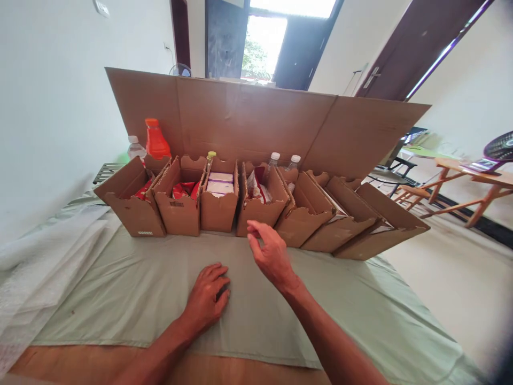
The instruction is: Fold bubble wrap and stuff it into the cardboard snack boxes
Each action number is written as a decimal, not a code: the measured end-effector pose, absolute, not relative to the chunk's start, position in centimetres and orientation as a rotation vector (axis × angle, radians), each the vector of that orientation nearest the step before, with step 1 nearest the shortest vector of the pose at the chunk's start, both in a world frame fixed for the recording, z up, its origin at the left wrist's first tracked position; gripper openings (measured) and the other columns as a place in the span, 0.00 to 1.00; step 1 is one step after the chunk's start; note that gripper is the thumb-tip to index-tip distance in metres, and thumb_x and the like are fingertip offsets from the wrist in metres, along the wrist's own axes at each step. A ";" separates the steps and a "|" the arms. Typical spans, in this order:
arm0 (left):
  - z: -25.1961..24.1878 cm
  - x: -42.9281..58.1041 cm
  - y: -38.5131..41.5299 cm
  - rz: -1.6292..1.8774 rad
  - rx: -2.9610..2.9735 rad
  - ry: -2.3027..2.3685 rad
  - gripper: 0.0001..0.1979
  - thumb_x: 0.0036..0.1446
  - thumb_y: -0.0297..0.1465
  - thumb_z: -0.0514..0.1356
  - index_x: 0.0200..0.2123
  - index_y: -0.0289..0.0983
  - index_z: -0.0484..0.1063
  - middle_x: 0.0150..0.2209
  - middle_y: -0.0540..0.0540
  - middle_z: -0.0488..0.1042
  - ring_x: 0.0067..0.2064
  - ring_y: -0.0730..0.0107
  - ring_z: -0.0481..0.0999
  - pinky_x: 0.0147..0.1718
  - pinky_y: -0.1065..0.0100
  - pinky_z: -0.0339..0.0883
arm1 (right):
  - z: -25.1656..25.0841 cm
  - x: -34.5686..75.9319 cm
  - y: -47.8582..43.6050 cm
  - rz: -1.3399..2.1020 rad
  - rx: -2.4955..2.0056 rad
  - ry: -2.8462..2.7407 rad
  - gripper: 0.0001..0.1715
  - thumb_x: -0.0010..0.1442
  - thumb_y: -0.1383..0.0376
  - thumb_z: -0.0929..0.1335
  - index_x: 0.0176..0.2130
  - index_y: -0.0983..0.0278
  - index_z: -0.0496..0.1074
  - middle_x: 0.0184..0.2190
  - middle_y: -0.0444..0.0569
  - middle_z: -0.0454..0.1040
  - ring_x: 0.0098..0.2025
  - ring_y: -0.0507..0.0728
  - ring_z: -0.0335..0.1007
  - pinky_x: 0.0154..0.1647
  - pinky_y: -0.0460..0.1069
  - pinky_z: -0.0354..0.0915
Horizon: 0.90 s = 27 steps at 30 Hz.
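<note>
1. On the green-draped surface [152,305], pale walls [60,107] beyond: seven cardboard boxes [218,215].
2. Barcode [176,203] on one, unreadable to me.
3. Left hand [206,294] loosely spread; right hand [272,256] half-curled near the middle box [256,210].

A: Any text or numbers we can read?
B: None. We see a dark printed patch [176,203] on the front of the second cardboard box [182,220] from the left, too blurred for us to read.
A: And the leftmost box [138,216]?
B: We get a pale patterned mark [145,233] low on its front, too small for us to make out.
</note>
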State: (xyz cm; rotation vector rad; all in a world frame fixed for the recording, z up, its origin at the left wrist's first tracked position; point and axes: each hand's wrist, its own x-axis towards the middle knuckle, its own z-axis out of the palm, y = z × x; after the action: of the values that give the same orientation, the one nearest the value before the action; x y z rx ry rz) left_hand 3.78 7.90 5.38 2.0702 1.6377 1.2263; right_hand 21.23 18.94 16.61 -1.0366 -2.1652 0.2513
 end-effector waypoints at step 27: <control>6.5 3.3 8.6 1.616 1.544 1.677 0.09 0.55 0.30 0.58 0.33 0.40 0.80 0.41 0.40 0.83 0.46 0.54 0.81 0.49 0.52 0.74 | 21.0 13.8 21.4 0.389 -1.150 -2.196 0.13 0.64 0.67 0.63 0.42 0.57 0.76 0.31 0.44 0.82 0.34 0.55 0.78 0.36 0.46 0.66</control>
State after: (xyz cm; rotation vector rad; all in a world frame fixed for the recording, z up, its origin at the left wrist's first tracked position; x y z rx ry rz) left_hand 3.26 8.58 6.46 1.5438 1.6770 1.6158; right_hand 13.82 21.42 21.04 -1.1497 -2.1959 0.3890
